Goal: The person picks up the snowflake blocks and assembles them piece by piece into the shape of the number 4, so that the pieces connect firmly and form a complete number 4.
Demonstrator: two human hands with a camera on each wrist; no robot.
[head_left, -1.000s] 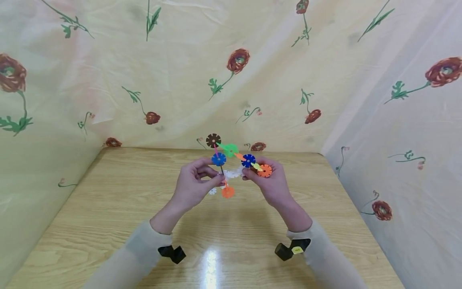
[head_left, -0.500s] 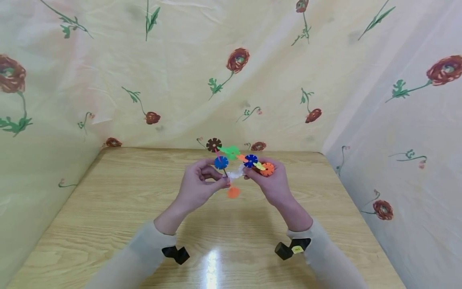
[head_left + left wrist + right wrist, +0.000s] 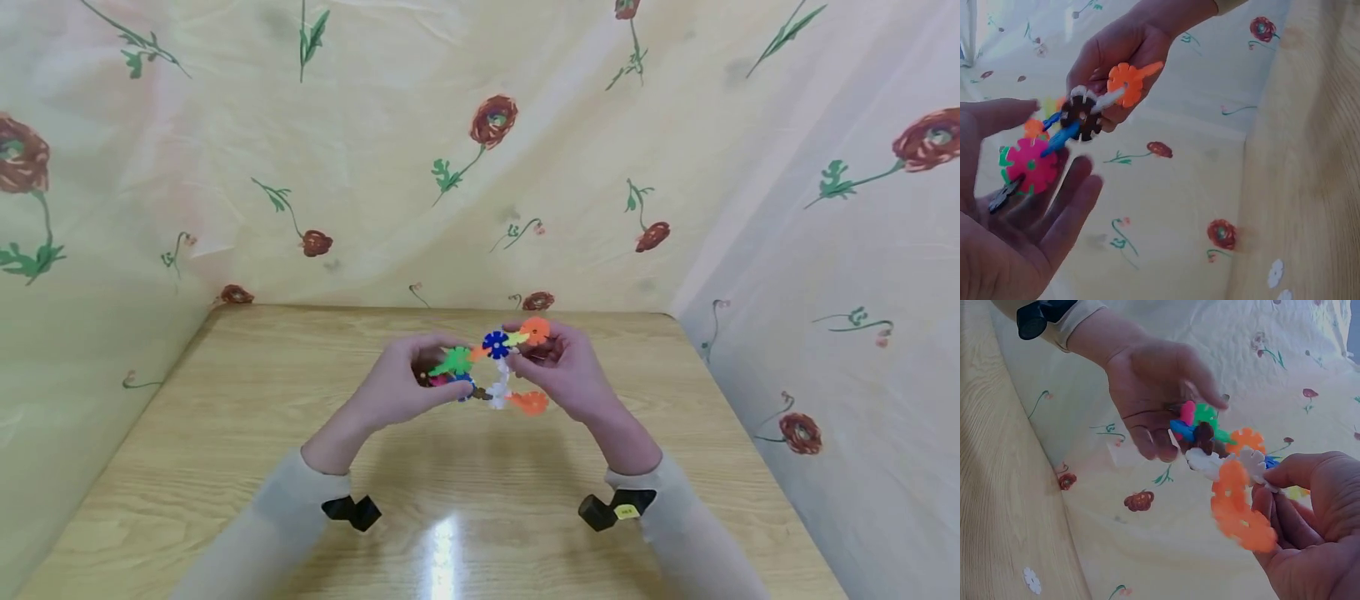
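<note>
Slotted plastic snowflake discs, linked into a loop, are held up above the table. My right hand (image 3: 570,375) pinches a white disc (image 3: 1251,464) of the loop between thumb and fingers. Two linked orange discs (image 3: 1242,512) stick out near it. Around the loop's left part, my left hand (image 3: 390,387) has its fingers spread, with a green disc (image 3: 459,360) and a pink disc (image 3: 1032,165) between thumb and fingers. In the left wrist view a brown disc (image 3: 1082,117) sits between the two hands. Fingers hide part of the loop.
Below the hands lies a wooden table (image 3: 247,433). Loose white discs (image 3: 1275,273) rest on it, seen in the wrist views. Flower-print cloth (image 3: 375,167) hangs behind and at the sides. A black camera mount is strapped to each sleeve.
The disc loop has turned: its brown and green end has swung down and left toward my left palm. My left fingers have gone from pinching to spread. The right hand keeps its pinch.
</note>
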